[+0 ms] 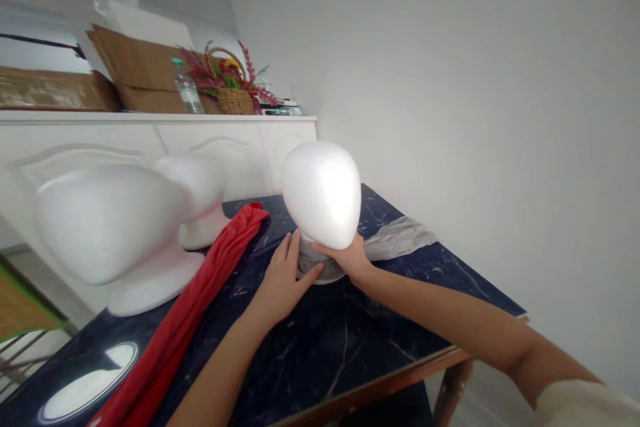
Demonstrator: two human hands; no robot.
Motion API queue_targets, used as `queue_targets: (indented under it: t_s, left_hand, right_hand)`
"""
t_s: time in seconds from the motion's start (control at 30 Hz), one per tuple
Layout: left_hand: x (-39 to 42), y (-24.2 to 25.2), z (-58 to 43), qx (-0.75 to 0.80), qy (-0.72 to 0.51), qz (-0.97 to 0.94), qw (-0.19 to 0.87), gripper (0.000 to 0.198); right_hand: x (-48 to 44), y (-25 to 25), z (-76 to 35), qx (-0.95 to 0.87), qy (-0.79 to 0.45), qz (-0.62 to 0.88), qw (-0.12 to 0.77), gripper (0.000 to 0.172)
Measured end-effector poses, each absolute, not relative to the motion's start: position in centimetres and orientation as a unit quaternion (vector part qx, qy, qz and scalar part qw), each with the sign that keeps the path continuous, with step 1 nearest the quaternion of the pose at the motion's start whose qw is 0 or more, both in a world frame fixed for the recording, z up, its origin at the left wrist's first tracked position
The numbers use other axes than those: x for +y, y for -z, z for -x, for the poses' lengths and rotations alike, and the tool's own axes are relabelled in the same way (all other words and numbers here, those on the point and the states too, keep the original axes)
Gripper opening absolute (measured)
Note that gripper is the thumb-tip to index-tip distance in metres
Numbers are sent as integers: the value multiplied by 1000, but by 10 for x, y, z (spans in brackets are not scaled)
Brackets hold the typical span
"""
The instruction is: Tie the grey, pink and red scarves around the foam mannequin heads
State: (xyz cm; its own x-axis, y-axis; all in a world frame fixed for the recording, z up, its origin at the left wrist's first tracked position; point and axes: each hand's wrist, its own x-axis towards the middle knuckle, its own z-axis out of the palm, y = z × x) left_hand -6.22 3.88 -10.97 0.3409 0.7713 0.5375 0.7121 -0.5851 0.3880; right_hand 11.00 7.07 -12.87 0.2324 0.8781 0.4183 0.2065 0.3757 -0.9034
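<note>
A smooth white mannequin head (321,190) stands upright on the dark blue table. Around its neck lies a grey scarf (330,272), with one end (403,238) stretched out to the right over the tabletop. My left hand (287,273) is at the neck's left side, fingers and thumb around the scarf there. On the right side my right hand (350,257) grips the neck and scarf, its thumb across the front under the head. The far fingers of my right hand are hidden behind the neck.
Two more white mannequin heads (110,220) (195,180) stand on the left. A long red scarf (200,287) runs along the table (370,347) beside them. Behind is a white cabinet (215,137) bearing cardboard boxes (145,70), a bottle (189,88) and a flower basket (235,100). A wall (450,113) borders the right.
</note>
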Motion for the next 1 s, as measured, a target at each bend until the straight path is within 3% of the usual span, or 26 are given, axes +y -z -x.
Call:
queue_targets:
  t_s: [0.2, 0.37, 0.47, 0.6, 0.67, 0.77, 1.0]
  left_hand:
    - [41, 109, 82, 401, -391, -824, 81, 64]
    - [36, 121, 96, 442, -346, -824, 76, 65]
    - [10, 121, 98, 516, -315, -796, -5, 70]
    - [-27, 114, 83, 473, -271, -818, -184, 36]
    - [-33, 113, 70, 400, -252, -849, -236, 30]
    - [-25, 116, 52, 333, -213, -872, -290, 39]
    - [-1, 127, 32, 369, -149, -851, -344, 47]
  right_hand:
    - [38, 122, -86, -573, -261, 497, 597, 88]
    - [30, 132, -98, -585, -314, 497, 558, 66]
    - [42, 132, -116, -554, -329, 528, 553, 54]
    - [72, 123, -141, -543, -354, 572, 503, 32]
    - [85, 119, -149, -545, -369, 591, 467, 36]
    - [94, 116, -152, -554, -392, 600, 424, 38]
    - [79, 110, -141, -580, -463, 562, 365, 17]
